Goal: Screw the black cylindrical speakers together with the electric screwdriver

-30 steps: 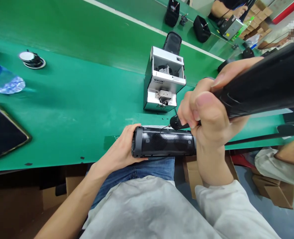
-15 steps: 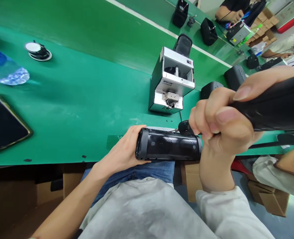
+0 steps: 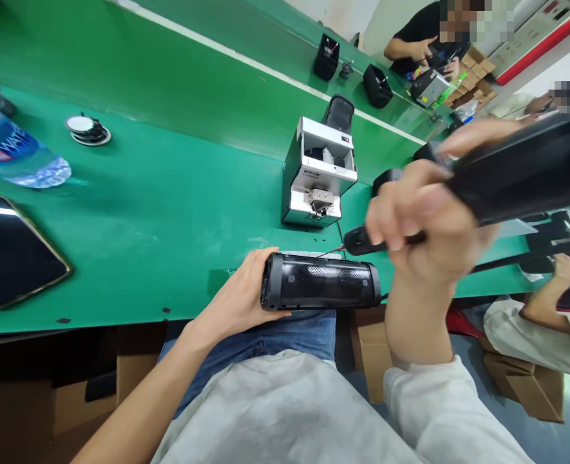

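A black cylindrical speaker body [image 3: 328,283] with perforated patches lies sideways at the table's front edge. My left hand [image 3: 246,287] wraps round its left end. In my right hand [image 3: 429,219], blurred by motion, is a black power screwdriver [image 3: 521,171], its body pointing up to the right. The thin bit reaches the upper long edge of the speaker body; whether it touches a screw there is too small to tell. Behind stands a silver and black screw feeder machine [image 3: 321,171].
On the green table [image 3: 144,225] lie a phone [image 3: 17,251], a water bottle [image 3: 19,145] and a small round part [image 3: 87,129] at left. Black housings [image 3: 378,86] stand on the far side. Other people [image 3: 417,48] sit across and at right.
The screwdriver's bit has shifted left along the speaker body's upper edge, and the tool is tilted more. My left hand keeps its hold. The whole view has shifted slightly.
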`<state>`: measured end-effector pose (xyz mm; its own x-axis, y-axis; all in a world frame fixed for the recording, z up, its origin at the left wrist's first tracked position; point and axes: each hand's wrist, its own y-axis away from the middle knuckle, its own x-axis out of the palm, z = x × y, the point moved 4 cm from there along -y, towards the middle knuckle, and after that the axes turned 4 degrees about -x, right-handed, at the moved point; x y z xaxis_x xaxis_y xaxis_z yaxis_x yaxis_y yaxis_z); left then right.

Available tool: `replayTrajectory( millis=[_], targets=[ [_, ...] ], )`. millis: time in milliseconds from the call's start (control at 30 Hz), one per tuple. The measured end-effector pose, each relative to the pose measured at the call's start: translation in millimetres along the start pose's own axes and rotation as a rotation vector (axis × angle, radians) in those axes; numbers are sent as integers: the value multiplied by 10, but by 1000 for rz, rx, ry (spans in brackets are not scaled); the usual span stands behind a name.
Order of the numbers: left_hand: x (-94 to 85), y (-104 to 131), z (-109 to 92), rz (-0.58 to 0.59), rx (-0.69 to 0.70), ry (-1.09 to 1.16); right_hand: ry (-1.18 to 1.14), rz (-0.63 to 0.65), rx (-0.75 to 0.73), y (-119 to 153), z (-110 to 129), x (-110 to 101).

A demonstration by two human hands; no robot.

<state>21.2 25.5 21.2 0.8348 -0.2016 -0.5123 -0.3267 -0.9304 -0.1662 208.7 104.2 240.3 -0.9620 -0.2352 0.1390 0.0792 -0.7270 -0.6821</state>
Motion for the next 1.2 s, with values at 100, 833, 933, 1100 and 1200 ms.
replayTrajectory(
  millis=[100, 833, 933, 1100, 1200],
  targets=[
    [3, 3, 3, -8, 15, -15, 89, -281, -280, -268, 60, -99],
    [-12, 3, -16, 1, -6, -22, 295, -247, -213, -541, -460, -321],
    [-12, 5, -8, 0, -5, -28, 284, -208, -171, -387, -82, -343],
    [-8, 11, 33, 3, -8, -41, 289, -282, -139, -213, 318, -434],
    [-6, 13, 56, -9, -12, -29, 212, -330, -101, -183, 337, -479]
  ],
)
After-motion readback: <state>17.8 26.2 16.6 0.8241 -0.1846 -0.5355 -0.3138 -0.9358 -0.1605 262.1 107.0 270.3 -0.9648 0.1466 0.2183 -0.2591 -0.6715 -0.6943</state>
